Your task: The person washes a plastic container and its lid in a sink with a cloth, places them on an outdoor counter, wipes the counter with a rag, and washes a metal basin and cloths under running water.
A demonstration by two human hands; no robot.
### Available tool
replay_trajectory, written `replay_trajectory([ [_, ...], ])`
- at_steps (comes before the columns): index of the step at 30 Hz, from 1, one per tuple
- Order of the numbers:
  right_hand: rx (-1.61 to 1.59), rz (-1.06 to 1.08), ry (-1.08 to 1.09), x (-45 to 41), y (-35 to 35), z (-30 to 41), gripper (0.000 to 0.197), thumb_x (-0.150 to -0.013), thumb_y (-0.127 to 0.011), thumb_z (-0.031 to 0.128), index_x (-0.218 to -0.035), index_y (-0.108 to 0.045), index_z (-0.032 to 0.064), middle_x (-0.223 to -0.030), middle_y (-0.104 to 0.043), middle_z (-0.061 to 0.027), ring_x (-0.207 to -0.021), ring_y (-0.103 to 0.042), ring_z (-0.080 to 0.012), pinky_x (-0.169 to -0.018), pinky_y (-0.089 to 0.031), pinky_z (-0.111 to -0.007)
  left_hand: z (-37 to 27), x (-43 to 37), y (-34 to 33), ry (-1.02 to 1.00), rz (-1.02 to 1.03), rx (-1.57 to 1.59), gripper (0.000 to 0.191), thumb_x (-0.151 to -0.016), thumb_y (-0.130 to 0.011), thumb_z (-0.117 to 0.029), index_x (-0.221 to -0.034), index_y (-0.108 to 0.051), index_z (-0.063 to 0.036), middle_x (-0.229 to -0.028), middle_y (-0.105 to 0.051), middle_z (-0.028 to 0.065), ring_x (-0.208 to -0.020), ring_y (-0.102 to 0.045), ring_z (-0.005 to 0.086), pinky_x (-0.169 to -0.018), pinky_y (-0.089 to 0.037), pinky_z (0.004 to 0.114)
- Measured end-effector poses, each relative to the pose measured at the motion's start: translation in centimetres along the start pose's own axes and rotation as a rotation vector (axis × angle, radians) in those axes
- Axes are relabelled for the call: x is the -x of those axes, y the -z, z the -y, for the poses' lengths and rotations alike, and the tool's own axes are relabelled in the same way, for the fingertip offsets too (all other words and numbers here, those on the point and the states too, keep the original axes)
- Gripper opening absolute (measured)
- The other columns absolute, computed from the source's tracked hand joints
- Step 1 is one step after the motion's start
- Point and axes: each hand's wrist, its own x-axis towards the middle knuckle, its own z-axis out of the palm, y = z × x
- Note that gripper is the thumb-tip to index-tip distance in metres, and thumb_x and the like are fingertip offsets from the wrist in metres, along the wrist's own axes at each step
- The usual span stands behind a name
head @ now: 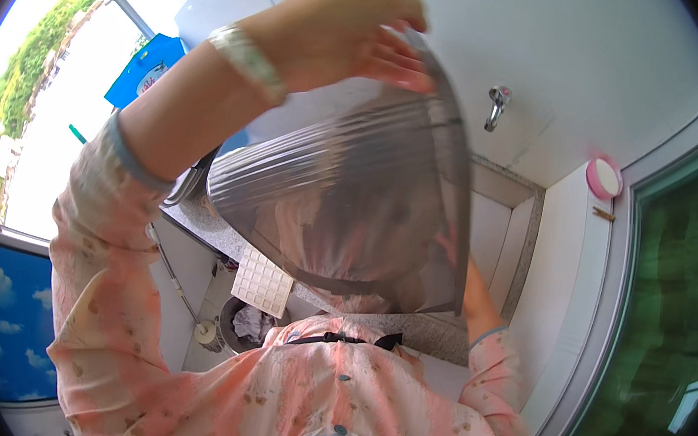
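A large, shiny grey see-through plastic piece (350, 205) fills the space in front of my chest, with fine parallel ridges or folds across its left part. I cannot tell if it is a stiff panel or a bag. My left hand (373, 45), raised high with a light band on the wrist, has its fingers closed on the top edge. My right hand (447, 244) is at the lower right edge, with blurred fingers partly showing through the grey material. Behind the piece lies a stone-rimmed sink (529, 230), partly covered.
A metal tap (497, 109) juts from the wall. At right are a pink round container (604, 178), a wooden clothespin (603, 214) and a green glass door (665, 302). Lower left stand a white grid board (263, 279), a bucket (228, 326) holding cloth, and a pole (176, 283). A blue bag (144, 72) hangs by the window.
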Motion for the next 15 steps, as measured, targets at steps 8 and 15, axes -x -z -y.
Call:
replay_trajectory([
  [8, 0.359, -0.164, 0.056, 1.6, -11.9, -14.9, 0.053, -0.087, -0.061, 0.035, -0.126, -0.050, 0.0005, -0.122, -0.057, -0.0151, -0.111, -0.054, -0.0231, -0.093, -0.043, -0.034, -2.1, -6.7, -11.6, 0.434, -0.023, -0.258, 0.044, -0.085, -0.054, -0.021, -0.118, -0.047, 0.0076, -0.098, -0.063, 0.0183, -0.088, -0.067, 0.0217, -0.074, -0.056, 0.030],
  [15, 0.034, -0.106, -0.019, 4.9, -17.8, -5.8, 0.050, -0.086, -0.064, 0.038, -0.116, -0.054, -0.0001, -0.091, -0.061, -0.0110, -0.082, -0.058, -0.0183, -0.072, -0.046, -0.032, -2.5, -7.1, -11.5, 0.392, -0.044, -0.183, 0.042, -0.085, -0.054, -0.023, -0.112, -0.049, 0.0083, -0.094, -0.061, 0.0175, -0.083, -0.064, 0.0207, -0.071, -0.054, 0.029],
])
